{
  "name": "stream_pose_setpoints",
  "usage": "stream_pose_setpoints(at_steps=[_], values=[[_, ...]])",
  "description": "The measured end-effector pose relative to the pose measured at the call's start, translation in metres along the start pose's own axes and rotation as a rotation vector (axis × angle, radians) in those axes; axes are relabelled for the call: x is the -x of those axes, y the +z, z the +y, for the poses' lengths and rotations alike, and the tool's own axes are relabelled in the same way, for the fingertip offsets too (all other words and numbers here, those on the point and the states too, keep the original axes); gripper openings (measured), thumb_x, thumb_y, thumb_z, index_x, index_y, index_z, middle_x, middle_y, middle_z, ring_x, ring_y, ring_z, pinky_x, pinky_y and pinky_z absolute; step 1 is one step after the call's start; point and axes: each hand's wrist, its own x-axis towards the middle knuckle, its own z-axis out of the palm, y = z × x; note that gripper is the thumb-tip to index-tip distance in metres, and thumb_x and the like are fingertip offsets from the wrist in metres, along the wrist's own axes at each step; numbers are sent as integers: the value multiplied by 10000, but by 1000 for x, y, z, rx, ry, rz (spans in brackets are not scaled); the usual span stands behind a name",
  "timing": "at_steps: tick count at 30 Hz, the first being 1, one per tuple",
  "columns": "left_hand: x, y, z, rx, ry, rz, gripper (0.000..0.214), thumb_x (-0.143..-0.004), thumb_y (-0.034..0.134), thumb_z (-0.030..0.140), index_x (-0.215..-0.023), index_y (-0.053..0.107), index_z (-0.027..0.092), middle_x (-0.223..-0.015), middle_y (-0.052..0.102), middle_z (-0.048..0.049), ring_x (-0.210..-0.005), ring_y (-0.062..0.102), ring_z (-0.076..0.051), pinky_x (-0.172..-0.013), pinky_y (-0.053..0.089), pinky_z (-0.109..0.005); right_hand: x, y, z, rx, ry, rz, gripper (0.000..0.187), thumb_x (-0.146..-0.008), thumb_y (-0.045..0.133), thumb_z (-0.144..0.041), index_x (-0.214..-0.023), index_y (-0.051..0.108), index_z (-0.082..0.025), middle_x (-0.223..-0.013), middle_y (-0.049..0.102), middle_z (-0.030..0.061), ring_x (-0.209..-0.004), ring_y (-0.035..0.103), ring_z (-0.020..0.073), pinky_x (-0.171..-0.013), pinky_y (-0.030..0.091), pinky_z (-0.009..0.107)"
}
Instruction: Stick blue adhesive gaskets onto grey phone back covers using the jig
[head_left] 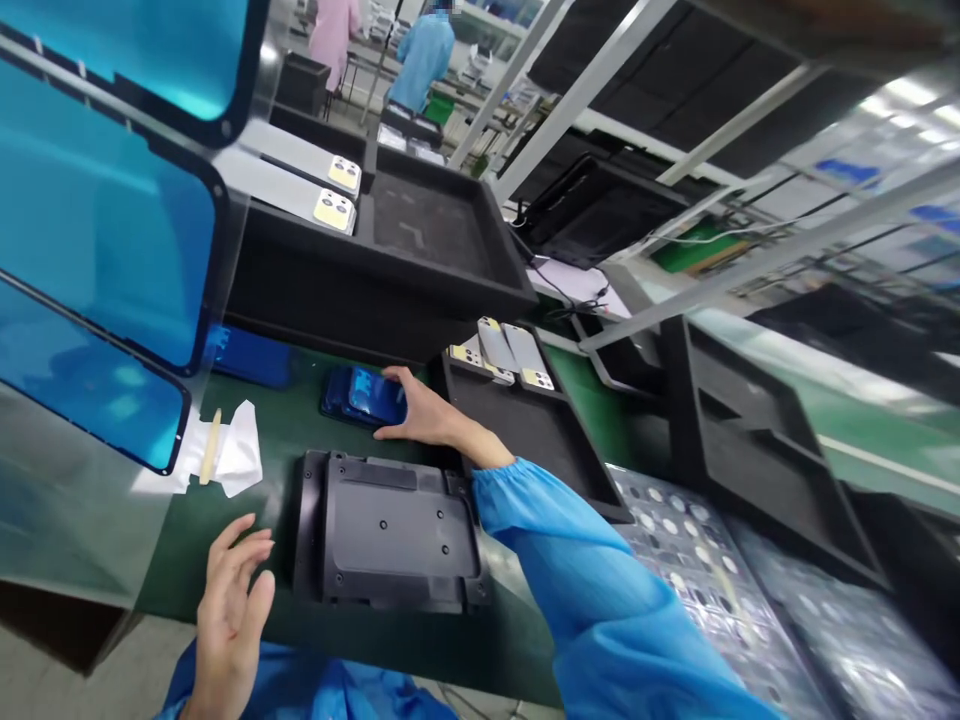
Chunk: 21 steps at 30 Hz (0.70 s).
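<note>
Phone under right hand, beside black fixture.

**Bare hands, bright blue work smock**

The right hand is bare as far as the wrist, where a bright blue sleeve begins with a gathered, elasticated cuff (the small puckers show plainly there). From the cuff the thin, faintly shiny cloth widens and runs in loose folds and long creases toward 5 o'clock, out of the frame's bottom edge. The left hand, at 7 o'clock, is bare too. Around its wrist, along the bottom edge toward 6 o'clock, shows more of the same blue cloth, rumpled into soft ridges and cut off by the frame.
</note>
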Motion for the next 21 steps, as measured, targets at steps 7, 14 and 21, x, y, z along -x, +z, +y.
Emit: stream_pose_setpoints(at_steps=[7, 14, 21], values=[[-2, -3, 1, -43, -13, -42, 242, -868, 704, 446, -924, 744, 214, -1301, 591, -101, -1136, 655, -247, -1013, 540, -334, -7, -4, -6, 49, 1, -52, 1153, -650, 890, -328, -1586, 220, -255, -1483, 498, 177, -1409, 468, 371, -1162, 372, 538], [-3, -5, -2, -56, 20, -63, 247, -857, 714, 450, -901, 755, 209, -1229, 627, -114, -1136, 643, -256, -1006, 532, -334, -4, -4, -13, 77, 1, -37, 1097, -660, 868, -323, -1569, 260, -235, -1436, 496, 187, -1333, 539, 395, -1109, 428, 548], [-1, -6, -6, -100, 78, -71, 206, -861, 716, 431, -917, 750, 236, -1250, 615, -93, -1114, 643, -232, -1000, 522, -321, 6, -6, -24, 77, -100, 33, 1061, -699, 815, -267, -1593, 243, -245, -1352, 543, 151, -1255, 594, 375, -1069, 474, 508]])
